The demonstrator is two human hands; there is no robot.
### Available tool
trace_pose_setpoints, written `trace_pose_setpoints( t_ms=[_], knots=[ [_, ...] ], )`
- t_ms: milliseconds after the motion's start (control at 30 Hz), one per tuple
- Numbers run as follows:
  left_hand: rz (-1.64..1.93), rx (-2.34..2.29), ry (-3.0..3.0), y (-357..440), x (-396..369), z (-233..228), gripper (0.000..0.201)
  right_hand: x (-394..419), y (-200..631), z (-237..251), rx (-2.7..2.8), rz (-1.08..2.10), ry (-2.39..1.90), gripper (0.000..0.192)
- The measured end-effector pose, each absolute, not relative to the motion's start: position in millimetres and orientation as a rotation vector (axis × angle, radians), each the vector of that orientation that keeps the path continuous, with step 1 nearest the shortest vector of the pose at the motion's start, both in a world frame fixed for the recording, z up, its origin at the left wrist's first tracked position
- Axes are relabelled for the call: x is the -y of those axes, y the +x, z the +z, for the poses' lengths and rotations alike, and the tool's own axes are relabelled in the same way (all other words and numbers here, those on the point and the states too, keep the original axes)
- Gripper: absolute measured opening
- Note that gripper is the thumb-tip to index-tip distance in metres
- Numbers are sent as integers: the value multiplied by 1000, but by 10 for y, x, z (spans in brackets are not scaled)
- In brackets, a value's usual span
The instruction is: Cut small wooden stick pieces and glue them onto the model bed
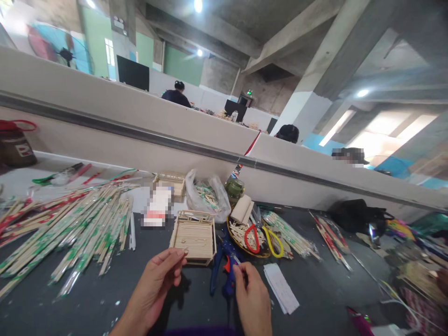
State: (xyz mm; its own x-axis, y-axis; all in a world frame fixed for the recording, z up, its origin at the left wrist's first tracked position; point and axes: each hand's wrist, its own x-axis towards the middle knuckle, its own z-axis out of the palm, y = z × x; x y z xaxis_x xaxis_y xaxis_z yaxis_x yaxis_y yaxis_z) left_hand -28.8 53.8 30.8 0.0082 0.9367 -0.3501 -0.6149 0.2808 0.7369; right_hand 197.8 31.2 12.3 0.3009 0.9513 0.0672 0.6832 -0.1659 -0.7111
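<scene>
My left hand [159,277] is closed in a pinch at the front left corner of a small wooden tray-like frame [194,235] built from thin sticks. A tiny pale bit shows at its fingertips, too small to name. My right hand [252,294] is also closed, thumb against fingers, beside a blue glue gun [231,261] with an orange trigger. Whether it touches the glue gun or pinches something small, I cannot tell. Dark blue-handled pliers [215,270] lie left of the glue gun. A folded white paper [281,288] lies right of my right hand.
Wrapped chopsticks [87,224] cover the left side. A basket [241,249] holds short sticks and scissors with red and yellow handles [264,240]. Behind stand a plastic bag [208,193], a green jar [234,189], a second stick frame [178,184] and a partition [157,140]. People sit beyond.
</scene>
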Motion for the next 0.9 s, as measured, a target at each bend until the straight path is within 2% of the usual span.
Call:
trace_pose_setpoints(
  t_ms=[133, 433, 533, 733, 900],
  knots=[
    [1272, -913, 416, -262, -521, 338, 36, -283, 2123, -120, 1417, 596, -2055, 39],
    [1266, -884, 432, -235, -502, 317, 36, -466, 2089, -402, 1227, 694, -1937, 35],
    [1255, -873, 440, -231, -498, 307, 37, -490, 2106, -440, 1132, 743, -1847, 33],
    [1231, -843, 410, -243, -501, 301, 35, -443, 2078, -472, 832, 899, -1694, 40],
    [1231, -810, 368, -239, -506, 283, 33, -320, 2058, -277, 746, 1008, -1416, 42]
  ],
)
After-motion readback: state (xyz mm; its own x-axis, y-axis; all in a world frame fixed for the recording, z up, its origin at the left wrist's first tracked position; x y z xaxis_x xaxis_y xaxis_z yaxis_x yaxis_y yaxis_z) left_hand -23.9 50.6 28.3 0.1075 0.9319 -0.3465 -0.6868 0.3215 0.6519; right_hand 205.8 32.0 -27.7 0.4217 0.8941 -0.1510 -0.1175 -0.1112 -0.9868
